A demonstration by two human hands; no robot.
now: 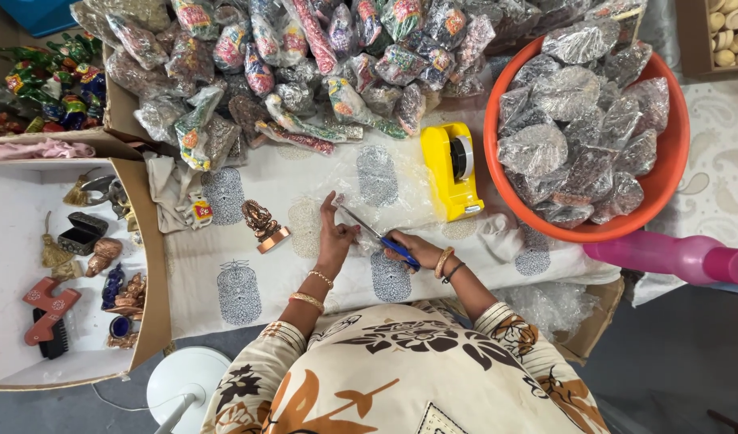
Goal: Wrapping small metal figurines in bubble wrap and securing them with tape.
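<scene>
A tape dispenser (pixel 453 171) is set between a figurine (pixel 264 224) at left and a basin (pixel 671 165) at right, behind the scissors (pixel 381 238).

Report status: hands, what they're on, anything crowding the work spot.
Left hand flat on clear plastic sheet. Right hand shut on blue-handled scissors, blades at the sheet. Small copper figurine to the left, yellow tape dispenser to the right, both apart.

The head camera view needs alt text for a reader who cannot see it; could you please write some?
Seen from above, a person's right hand works blue-handled scissors through clear plastic wrap that the left hand presses onto a printed cloth. A small copper figurine, a yellow tape dispenser and an orange tub of wrapped items sit nearby.
</scene>
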